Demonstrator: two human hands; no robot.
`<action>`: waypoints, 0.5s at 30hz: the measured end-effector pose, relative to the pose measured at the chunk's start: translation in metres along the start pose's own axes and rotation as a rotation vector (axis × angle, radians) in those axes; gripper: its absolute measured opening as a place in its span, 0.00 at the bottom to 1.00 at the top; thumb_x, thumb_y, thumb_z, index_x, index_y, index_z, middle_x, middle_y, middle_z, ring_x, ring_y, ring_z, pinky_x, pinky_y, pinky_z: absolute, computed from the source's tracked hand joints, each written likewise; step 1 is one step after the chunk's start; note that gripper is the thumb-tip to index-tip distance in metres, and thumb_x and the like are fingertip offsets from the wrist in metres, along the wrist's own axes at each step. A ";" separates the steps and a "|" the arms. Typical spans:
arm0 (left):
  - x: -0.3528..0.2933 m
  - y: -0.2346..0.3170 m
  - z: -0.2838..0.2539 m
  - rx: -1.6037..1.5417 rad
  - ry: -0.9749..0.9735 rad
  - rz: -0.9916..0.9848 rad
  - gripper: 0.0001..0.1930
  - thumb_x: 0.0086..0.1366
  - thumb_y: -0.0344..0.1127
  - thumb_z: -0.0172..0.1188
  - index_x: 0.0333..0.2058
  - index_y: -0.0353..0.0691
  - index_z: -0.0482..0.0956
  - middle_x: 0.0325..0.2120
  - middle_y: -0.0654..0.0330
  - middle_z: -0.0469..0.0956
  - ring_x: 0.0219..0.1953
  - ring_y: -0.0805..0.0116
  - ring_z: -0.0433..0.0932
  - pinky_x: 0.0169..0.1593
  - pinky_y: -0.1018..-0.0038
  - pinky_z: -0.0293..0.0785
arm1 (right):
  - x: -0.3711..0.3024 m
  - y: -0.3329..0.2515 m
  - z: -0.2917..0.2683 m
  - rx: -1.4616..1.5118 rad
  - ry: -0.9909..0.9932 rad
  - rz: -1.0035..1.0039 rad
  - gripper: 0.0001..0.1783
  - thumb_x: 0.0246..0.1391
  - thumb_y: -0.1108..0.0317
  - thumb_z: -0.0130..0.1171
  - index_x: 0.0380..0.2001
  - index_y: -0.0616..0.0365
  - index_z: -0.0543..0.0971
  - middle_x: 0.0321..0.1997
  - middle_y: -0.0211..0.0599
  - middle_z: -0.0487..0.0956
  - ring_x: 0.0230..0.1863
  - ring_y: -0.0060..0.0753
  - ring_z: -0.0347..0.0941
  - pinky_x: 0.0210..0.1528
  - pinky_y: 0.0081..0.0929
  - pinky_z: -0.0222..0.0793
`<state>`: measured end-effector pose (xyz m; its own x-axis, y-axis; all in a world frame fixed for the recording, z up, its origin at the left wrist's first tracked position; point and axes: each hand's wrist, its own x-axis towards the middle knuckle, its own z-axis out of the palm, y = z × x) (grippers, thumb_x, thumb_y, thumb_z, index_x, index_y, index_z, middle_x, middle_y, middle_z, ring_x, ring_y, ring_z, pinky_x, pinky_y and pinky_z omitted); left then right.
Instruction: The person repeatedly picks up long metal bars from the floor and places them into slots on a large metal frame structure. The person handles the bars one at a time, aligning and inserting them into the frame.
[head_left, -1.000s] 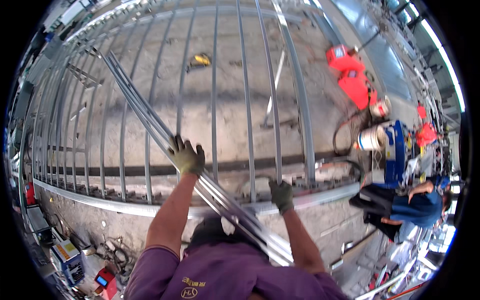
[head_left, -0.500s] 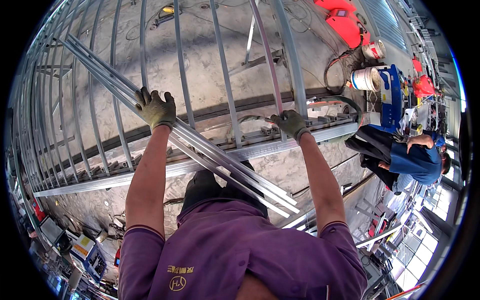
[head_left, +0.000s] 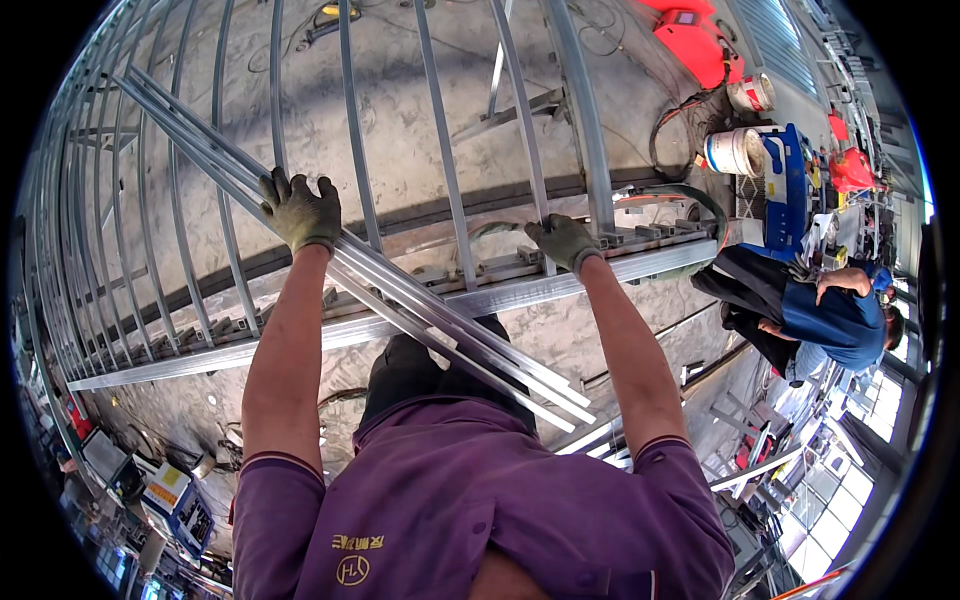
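My left hand [head_left: 303, 212], in a grey-green work glove, rests with fingers spread on a bundle of square metal tubes [head_left: 440, 312]. The bundle lies diagonally across a metal frame, its near ends in front of my body. My gloved right hand [head_left: 563, 243] is closed around the lower part of a thin metal bar [head_left: 522, 115], close to the frame's near rail [head_left: 530, 290]. Its fingertips are partly hidden behind the bar. Several more parallel bars [head_left: 441, 110] run away from the rail, and a thicker post [head_left: 583, 110] stands just right of my right hand.
Small metal blocks [head_left: 650, 232] line the rail. On the right are white buckets [head_left: 735, 152], a blue machine [head_left: 787, 195], a red machine [head_left: 695, 50] and hoses [head_left: 657, 140]. A person in blue [head_left: 835, 315] is at the right. Another machine [head_left: 178, 505] stands lower left.
My right hand and the bar in it have shifted slightly left. My left hand has moved a little left and up along the tube bundle, which lies nearly where it was.
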<state>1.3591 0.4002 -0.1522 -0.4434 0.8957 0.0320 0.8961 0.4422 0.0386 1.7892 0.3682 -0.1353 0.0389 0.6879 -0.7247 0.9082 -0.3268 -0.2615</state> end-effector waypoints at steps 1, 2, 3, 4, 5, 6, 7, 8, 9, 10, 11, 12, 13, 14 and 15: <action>0.000 0.003 -0.002 -0.008 0.004 0.006 0.26 0.68 0.55 0.54 0.53 0.42 0.83 0.73 0.53 0.61 0.79 0.47 0.47 0.76 0.44 0.49 | 0.003 0.000 0.003 -0.030 0.017 0.003 0.38 0.62 0.32 0.55 0.47 0.61 0.84 0.48 0.54 0.86 0.55 0.56 0.81 0.61 0.44 0.72; 0.001 0.005 -0.004 0.002 -0.017 0.007 0.26 0.68 0.55 0.54 0.53 0.42 0.83 0.73 0.53 0.61 0.79 0.47 0.47 0.76 0.44 0.48 | 0.007 0.002 0.006 -0.061 0.033 0.006 0.37 0.62 0.33 0.53 0.46 0.61 0.84 0.48 0.54 0.86 0.55 0.57 0.81 0.62 0.45 0.72; 0.002 0.006 -0.008 0.012 -0.039 0.008 0.26 0.68 0.55 0.54 0.53 0.42 0.83 0.74 0.53 0.61 0.79 0.47 0.47 0.76 0.44 0.48 | 0.014 0.008 0.013 -0.072 0.067 0.001 0.36 0.62 0.34 0.53 0.45 0.59 0.85 0.48 0.52 0.86 0.55 0.56 0.81 0.61 0.45 0.73; 0.002 0.008 -0.011 0.023 -0.060 0.006 0.26 0.68 0.55 0.54 0.52 0.42 0.83 0.74 0.53 0.61 0.79 0.47 0.47 0.76 0.44 0.48 | 0.020 0.010 0.020 -0.085 0.100 -0.007 0.35 0.62 0.34 0.52 0.44 0.57 0.85 0.48 0.51 0.86 0.54 0.55 0.82 0.60 0.46 0.73; 0.001 0.007 -0.009 0.024 -0.053 0.006 0.26 0.68 0.55 0.54 0.52 0.42 0.83 0.74 0.53 0.61 0.79 0.48 0.47 0.76 0.44 0.48 | 0.024 0.015 0.025 -0.099 0.133 -0.015 0.33 0.63 0.35 0.51 0.43 0.56 0.86 0.47 0.49 0.87 0.53 0.54 0.82 0.59 0.46 0.74; 0.000 0.005 -0.006 0.026 -0.046 0.006 0.26 0.68 0.55 0.54 0.52 0.42 0.83 0.74 0.53 0.61 0.79 0.48 0.47 0.76 0.44 0.48 | 0.026 0.021 0.030 -0.090 0.141 -0.008 0.33 0.63 0.35 0.50 0.43 0.56 0.86 0.48 0.50 0.86 0.54 0.54 0.82 0.60 0.46 0.74; 0.000 0.004 -0.006 0.030 -0.037 0.002 0.26 0.67 0.55 0.55 0.52 0.42 0.83 0.74 0.53 0.61 0.79 0.48 0.47 0.76 0.45 0.48 | 0.026 0.019 0.033 -0.081 0.147 -0.004 0.33 0.63 0.35 0.50 0.43 0.56 0.86 0.49 0.50 0.86 0.55 0.55 0.81 0.60 0.46 0.73; 0.000 0.004 -0.006 0.033 -0.040 -0.002 0.26 0.68 0.55 0.54 0.52 0.42 0.84 0.74 0.54 0.61 0.79 0.48 0.47 0.76 0.45 0.48 | 0.026 0.018 0.035 -0.073 0.154 -0.001 0.33 0.63 0.36 0.49 0.43 0.56 0.85 0.50 0.51 0.86 0.56 0.55 0.81 0.61 0.46 0.73; 0.000 0.003 -0.006 0.036 -0.043 -0.006 0.26 0.68 0.55 0.54 0.52 0.42 0.84 0.74 0.54 0.61 0.79 0.48 0.47 0.76 0.45 0.48 | 0.028 0.016 0.037 -0.048 0.125 0.025 0.34 0.64 0.35 0.49 0.44 0.56 0.85 0.51 0.52 0.85 0.57 0.55 0.80 0.61 0.46 0.73; 0.002 0.004 -0.008 0.036 -0.040 -0.010 0.26 0.68 0.55 0.54 0.52 0.42 0.84 0.74 0.54 0.61 0.79 0.49 0.47 0.76 0.45 0.48 | 0.031 0.014 0.038 -0.021 0.103 0.048 0.35 0.64 0.35 0.49 0.45 0.56 0.85 0.52 0.53 0.85 0.58 0.56 0.80 0.62 0.46 0.72; 0.003 0.005 -0.008 0.038 -0.045 -0.007 0.26 0.68 0.55 0.54 0.52 0.42 0.84 0.74 0.54 0.61 0.79 0.49 0.47 0.76 0.46 0.48 | 0.035 0.012 0.038 0.005 0.081 0.071 0.35 0.64 0.34 0.48 0.47 0.57 0.85 0.53 0.54 0.84 0.59 0.56 0.79 0.63 0.46 0.72; 0.004 0.007 -0.008 0.039 -0.051 -0.005 0.26 0.68 0.55 0.53 0.52 0.42 0.84 0.74 0.54 0.61 0.79 0.49 0.47 0.76 0.46 0.48 | 0.037 0.013 0.036 -0.012 0.066 0.061 0.36 0.64 0.33 0.48 0.48 0.57 0.84 0.54 0.55 0.84 0.59 0.56 0.79 0.63 0.46 0.72; 0.002 0.008 -0.009 0.043 -0.062 -0.005 0.26 0.68 0.55 0.53 0.52 0.42 0.84 0.74 0.55 0.60 0.79 0.49 0.47 0.76 0.46 0.48 | 0.036 0.016 0.033 -0.032 0.045 0.052 0.37 0.64 0.33 0.48 0.50 0.58 0.83 0.55 0.55 0.83 0.60 0.57 0.78 0.64 0.46 0.71; 0.002 0.008 -0.012 0.047 -0.083 -0.006 0.26 0.68 0.55 0.53 0.52 0.42 0.84 0.74 0.55 0.60 0.79 0.49 0.46 0.76 0.46 0.48 | 0.035 0.018 0.031 -0.052 0.025 0.045 0.39 0.64 0.32 0.47 0.52 0.58 0.82 0.56 0.56 0.83 0.61 0.57 0.78 0.64 0.46 0.71; 0.003 0.009 -0.015 0.051 -0.103 -0.005 0.26 0.69 0.55 0.52 0.52 0.42 0.84 0.74 0.55 0.60 0.79 0.49 0.46 0.76 0.46 0.48 | 0.032 0.021 0.032 -0.119 0.008 0.019 0.41 0.65 0.31 0.47 0.56 0.59 0.80 0.57 0.57 0.83 0.62 0.58 0.77 0.65 0.47 0.70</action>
<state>1.3654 0.4057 -0.1370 -0.4454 0.8925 -0.0709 0.8951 0.4457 -0.0122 1.7967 0.3627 -0.1841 0.0592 0.6881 -0.7232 0.9504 -0.2605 -0.1701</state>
